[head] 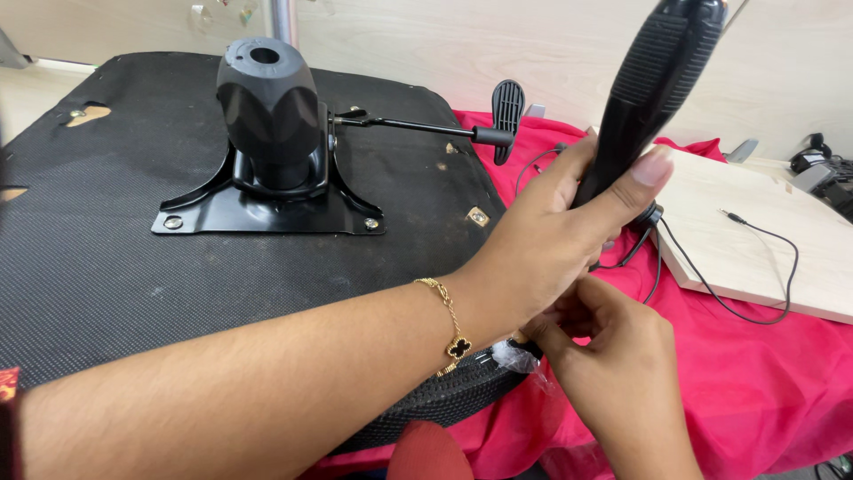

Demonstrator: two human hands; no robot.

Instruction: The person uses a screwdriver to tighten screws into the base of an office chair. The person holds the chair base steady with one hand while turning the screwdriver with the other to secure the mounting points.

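Observation:
My left hand, a gold bracelet on its wrist, grips a black ribbed chair part and holds it upright and tilted to the right. Just below it, my right hand has its fingers curled at the part's lower end, which is hidden behind my left hand. A bit of clear plastic wrap lies next to those fingers. What the right fingers pinch cannot be made out. Both hands hover at the right edge of an upturned black chair seat.
A black tilt mechanism is bolted to the seat, and its lever with a paddle tip points right. Red cloth covers the surface underneath. A pale wooden board at the right carries a thin black cable.

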